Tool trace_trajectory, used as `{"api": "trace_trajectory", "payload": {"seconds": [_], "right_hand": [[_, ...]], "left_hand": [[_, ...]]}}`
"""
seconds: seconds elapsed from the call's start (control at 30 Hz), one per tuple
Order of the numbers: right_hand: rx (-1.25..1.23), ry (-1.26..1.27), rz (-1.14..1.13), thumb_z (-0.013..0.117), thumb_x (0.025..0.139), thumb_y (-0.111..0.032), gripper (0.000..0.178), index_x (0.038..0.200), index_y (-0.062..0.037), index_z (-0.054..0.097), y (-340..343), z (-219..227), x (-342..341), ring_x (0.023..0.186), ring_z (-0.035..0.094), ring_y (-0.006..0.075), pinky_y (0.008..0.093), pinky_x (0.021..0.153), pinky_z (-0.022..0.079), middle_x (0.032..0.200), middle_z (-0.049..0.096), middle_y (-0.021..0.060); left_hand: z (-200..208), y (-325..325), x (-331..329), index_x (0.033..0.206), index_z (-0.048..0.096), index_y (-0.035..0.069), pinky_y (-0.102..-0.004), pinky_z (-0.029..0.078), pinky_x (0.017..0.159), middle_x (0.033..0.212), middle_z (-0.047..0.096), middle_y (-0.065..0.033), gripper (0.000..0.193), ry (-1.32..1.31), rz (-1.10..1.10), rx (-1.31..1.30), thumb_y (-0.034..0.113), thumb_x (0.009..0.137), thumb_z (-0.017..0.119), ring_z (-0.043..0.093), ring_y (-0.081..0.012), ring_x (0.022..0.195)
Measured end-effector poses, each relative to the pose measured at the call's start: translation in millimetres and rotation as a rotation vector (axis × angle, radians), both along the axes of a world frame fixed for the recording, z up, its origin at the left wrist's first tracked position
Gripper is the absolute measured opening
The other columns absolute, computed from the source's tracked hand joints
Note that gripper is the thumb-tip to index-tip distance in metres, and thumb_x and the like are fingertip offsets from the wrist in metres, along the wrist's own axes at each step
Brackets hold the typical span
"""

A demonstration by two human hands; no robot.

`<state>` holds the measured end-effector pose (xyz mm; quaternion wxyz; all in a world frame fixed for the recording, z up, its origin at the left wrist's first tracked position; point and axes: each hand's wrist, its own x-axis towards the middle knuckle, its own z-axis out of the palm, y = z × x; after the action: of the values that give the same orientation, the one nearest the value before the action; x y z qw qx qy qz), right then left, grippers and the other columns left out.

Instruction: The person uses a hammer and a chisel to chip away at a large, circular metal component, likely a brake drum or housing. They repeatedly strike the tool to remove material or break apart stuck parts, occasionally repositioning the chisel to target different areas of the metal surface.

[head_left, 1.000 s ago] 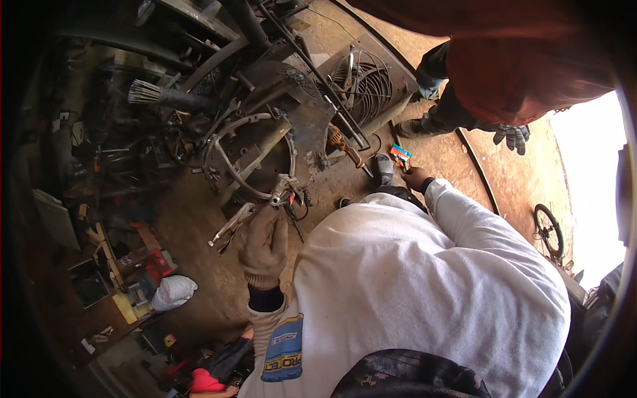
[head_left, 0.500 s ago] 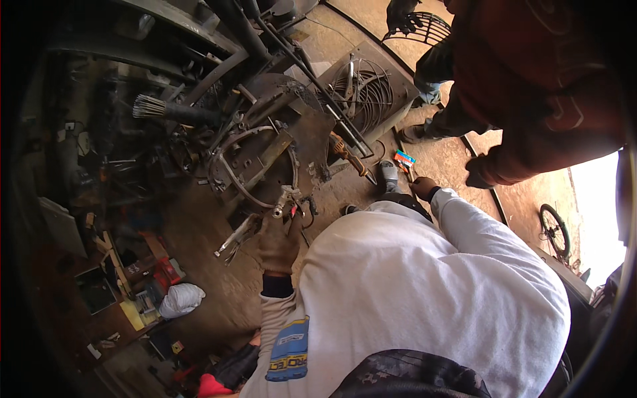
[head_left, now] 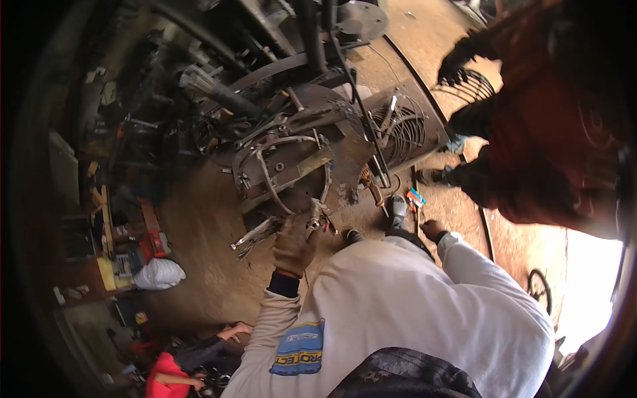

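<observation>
My left hand (head_left: 294, 247) is closed around a silver metal gun-like tool (head_left: 314, 219) with a small red part; its exact kind is unclear. The tool is at the near edge of a cluttered metal worktable (head_left: 255, 204), beside a round metal ring (head_left: 268, 178). Lower right of the table, my right hand (head_left: 434, 230) hangs by my body, fingers curled. By it shows a thin stick, with a small blue and orange item (head_left: 416, 199) at its far end; whether the hand grips the stick is hard to see.
Across from me a person in dark red clothes (head_left: 551, 132) holds a black wire grille (head_left: 472, 86). Coiled wire (head_left: 403, 126) rests on a metal plate. An orange-handled power tool (head_left: 373, 186) sits by the table. Another person in red (head_left: 169, 375) is at lower left; a bicycle wheel (head_left: 539, 290) stands at right.
My view has shifted, so the table appears further right and lower. The left hand still holds the metal tool at the table's edge. More of the person in red shows at lower left.
</observation>
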<state>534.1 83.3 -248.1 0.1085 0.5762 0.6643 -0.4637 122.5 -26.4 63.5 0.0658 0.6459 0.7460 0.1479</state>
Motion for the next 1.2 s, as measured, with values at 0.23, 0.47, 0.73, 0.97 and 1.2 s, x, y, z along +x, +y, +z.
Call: {"api": "trace_trajectory", "payload": {"seconds": [0.23, 0.47, 0.73, 0.97, 1.2], "right_hand": [[-0.041, -0.168, 0.271, 0.057, 0.090, -0.041, 0.042, 0.093, -0.0025, 0.074, 22, 34, -3, 0.076, 0.069, 0.0268, 0.0402, 0.074, 0.053, 0.082, 0.072, 0.0131], [-0.034, -0.162, -0.033, 0.062, 0.091, -0.036, 0.037, 0.097, -0.0010, 0.072, 14, 70, -54, 0.079, 0.068, 0.0270, 0.0396, 0.076, 0.052, 0.085, 0.072, 0.0142], [-0.673, -0.053, -0.080, 0.060, 0.092, -0.034, 0.029, 0.095, -0.0055, 0.067, -104, 67, -149, 0.062, 0.059, 0.0176, 0.0330, 0.056, 0.047, 0.077, 0.065, 0.0055], [0.093, -0.226, 1.271, 0.061, 0.083, -0.013, 0.014, 0.096, -0.0079, 0.063, -141, 78, -263, 0.088, 0.068, 0.0339, 0.0447, 0.076, 0.054, 0.083, 0.068, 0.0140], [-0.084, -0.243, 0.992, 0.055, 0.089, -0.021, 0.023, 0.100, -0.0051, 0.067, -185, 71, -339, 0.094, 0.067, 0.0365, 0.0471, 0.080, 0.053, 0.095, 0.069, 0.0195]], "left_hand": [[28, -39, 7, 0.104, 0.066, 0.010, -0.0391, 0.055, 0.067, 0.096, 0.070, -0.0109, 0.022, -0.369, 0.125, 0.122, 0.016, 0.083, 0.068, 0.068, -0.0280, 0.082], [-64, -185, -59, 0.108, 0.067, 0.010, -0.0390, 0.054, 0.078, 0.100, 0.069, -0.0122, 0.025, -0.458, 0.352, 0.072, 0.022, 0.087, 0.066, 0.068, -0.0281, 0.087], [-97, -391, -143, 0.115, 0.065, 0.004, -0.0398, 0.053, 0.087, 0.114, 0.068, -0.0145, 0.038, -0.654, 0.836, -0.317, 0.028, 0.087, 0.066, 0.067, -0.0297, 0.100], [-124, -476, -190, 0.119, 0.065, 0.007, -0.0405, 0.052, 0.092, 0.114, 0.069, -0.0137, 0.042, -0.662, 0.904, -0.501, 0.034, 0.086, 0.065, 0.066, -0.0287, 0.106], [-97, -403, -265, 0.123, 0.062, 0.005, -0.0394, 0.051, 0.093, 0.121, 0.066, -0.0146, 0.046, -0.810, 0.765, -0.584, 0.034, 0.087, 0.065, 0.064, -0.0310, 0.111]]}}
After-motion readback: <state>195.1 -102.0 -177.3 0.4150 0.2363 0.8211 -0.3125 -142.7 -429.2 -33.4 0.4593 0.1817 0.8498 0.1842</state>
